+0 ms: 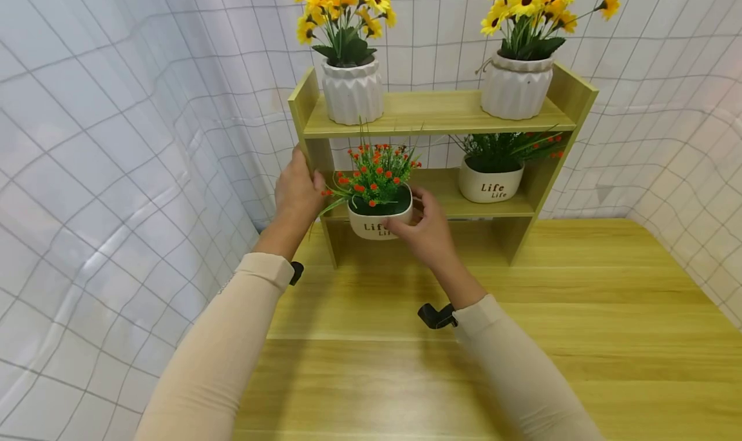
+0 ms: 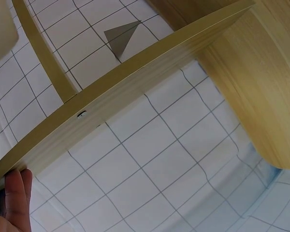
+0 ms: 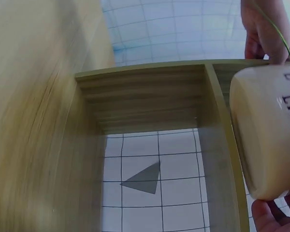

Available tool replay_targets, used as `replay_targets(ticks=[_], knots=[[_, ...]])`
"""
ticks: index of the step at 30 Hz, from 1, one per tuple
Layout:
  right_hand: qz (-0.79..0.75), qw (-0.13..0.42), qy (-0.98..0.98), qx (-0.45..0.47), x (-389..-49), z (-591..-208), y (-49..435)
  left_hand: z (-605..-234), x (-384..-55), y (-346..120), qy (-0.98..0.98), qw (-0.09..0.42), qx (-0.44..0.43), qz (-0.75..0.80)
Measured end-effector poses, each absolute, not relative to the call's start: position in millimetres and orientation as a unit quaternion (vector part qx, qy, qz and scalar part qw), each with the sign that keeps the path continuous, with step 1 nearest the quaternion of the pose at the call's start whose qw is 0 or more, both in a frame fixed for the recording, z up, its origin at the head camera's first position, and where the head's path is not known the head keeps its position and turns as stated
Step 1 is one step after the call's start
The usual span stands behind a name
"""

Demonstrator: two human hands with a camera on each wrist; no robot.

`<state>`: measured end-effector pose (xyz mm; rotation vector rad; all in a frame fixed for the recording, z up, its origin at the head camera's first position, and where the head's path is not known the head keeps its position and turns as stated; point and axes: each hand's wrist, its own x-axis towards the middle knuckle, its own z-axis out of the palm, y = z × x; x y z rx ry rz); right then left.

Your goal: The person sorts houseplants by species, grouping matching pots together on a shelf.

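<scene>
My right hand (image 1: 429, 232) grips a white oval flowerpot (image 1: 362, 225) marked "Life", thumb on its front and fingers round its right side. Small orange-red flowers (image 1: 377, 177) and green blades rise from it. The pot is at the left front of the wooden shelf's middle board; in the right wrist view the pot (image 3: 266, 135) is close to that board's edge, and whether they touch I cannot tell. My left hand (image 1: 298, 190) holds the shelf's left side panel (image 2: 130, 67), its thumb near the front edge. Only some fingers of this hand (image 2: 17, 198) show in the left wrist view.
Two ribbed white pots with yellow flowers, one left (image 1: 353, 93) and one right (image 1: 516, 87), stand on the top board (image 1: 431, 109). A matching "Life" pot (image 1: 489, 182) sits at the middle board's right. The shelf stands on a wooden table (image 1: 580, 312) before a gridded white curtain (image 1: 104, 170).
</scene>
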<state>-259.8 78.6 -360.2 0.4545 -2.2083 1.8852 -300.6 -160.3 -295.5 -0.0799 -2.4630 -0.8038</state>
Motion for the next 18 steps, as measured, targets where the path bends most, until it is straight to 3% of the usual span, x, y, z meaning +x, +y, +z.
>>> replay_targets(ticks=[18], knots=[[0.616,0.083,-0.773,0.128,-291,-352,72,-294,-298,-160,-0.915,0.285,-0.034,-0.285]])
